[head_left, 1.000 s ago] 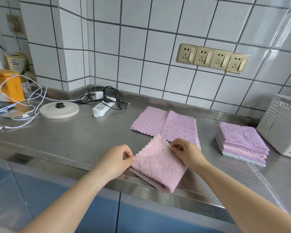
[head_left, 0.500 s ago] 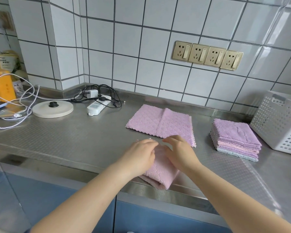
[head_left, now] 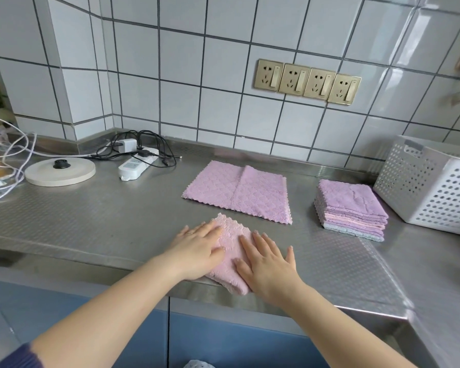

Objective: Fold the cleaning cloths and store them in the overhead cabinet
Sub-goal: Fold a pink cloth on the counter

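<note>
both hands flat, fingers straight, no grip closed – left hand [head_left: 197, 251] and right hand [head_left: 268, 264] press the pink folded cloth [head_left: 230, 251] at the tabletop [head_left: 104, 208] front edge. looks like its fold is done, just smoothing. one purple cloth [head_left: 239, 191] lies behind, only half-folded. one stack [head_left: 351, 208] of folded cloths to the right – several, can't count exactly. one white basket [head_left: 430, 181] beside it. nothing stored in the cabinet yet, i'd say.
</note>
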Demonstrator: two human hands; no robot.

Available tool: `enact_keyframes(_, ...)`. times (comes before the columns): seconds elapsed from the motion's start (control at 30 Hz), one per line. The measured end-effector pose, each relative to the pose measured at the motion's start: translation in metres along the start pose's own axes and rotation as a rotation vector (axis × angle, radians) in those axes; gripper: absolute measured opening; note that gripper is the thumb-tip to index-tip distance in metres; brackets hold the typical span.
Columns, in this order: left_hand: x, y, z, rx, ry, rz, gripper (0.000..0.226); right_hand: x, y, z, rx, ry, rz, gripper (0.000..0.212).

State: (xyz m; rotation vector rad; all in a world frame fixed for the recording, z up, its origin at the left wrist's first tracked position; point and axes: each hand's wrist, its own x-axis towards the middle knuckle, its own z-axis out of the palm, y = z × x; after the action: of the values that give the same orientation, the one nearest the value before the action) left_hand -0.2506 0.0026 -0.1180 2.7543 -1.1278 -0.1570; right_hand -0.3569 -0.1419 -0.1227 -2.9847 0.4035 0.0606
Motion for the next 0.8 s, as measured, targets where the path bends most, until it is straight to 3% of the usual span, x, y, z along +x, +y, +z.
enact_keyframes(0.07, -0.001, 0.000, 0.000, 0.006, -0.005, -0.007, 0.058, -0.005, 0.004, -0.003, -0.005, -0.018, 0.036, 0.101)
enact_keyframes(0.2, -0.002, 0.002, -0.001, 0.015, 0.010, -0.024, 0.058, -0.017, 0.014, -0.013, 0.022, -0.003, 0.143, 0.082)
enact_keyframes(0.3, -0.004, 0.004, 0.000, 0.001, 0.042, -0.045, 0.058, -0.024, 0.011, -0.017, 0.080, 0.037, 0.121, 0.076)
enact_keyframes(0.4, -0.005, 0.005, 0.001, -0.012, 0.073, -0.059, 0.057, -0.023, 0.000, -0.020, 0.367, 0.100, 0.032, 0.070)
enact_keyframes(0.53, -0.004, 0.007, 0.000, -0.100, 0.091, -0.094, 0.063, -0.011, -0.010, -0.019, 0.702, 0.227, -0.040, 0.077)
enact_keyframes(0.6, -0.005, 0.009, -0.004, -0.264, 0.127, -0.091, 0.069, -0.004, -0.009, -0.023, 0.850, 0.303, -0.054, 0.075)
enact_keyframes(0.7, -0.002, 0.011, -0.010, -0.713, 0.215, -0.083, 0.051, 0.002, 0.003, -0.036, 1.094, 0.374, -0.015, 0.063)
enact_keyframes(0.8, 0.006, 0.020, -0.020, -1.095, 0.163, -0.031, 0.034, 0.007, 0.031, -0.047, 1.337, 0.381, 0.029, 0.051)
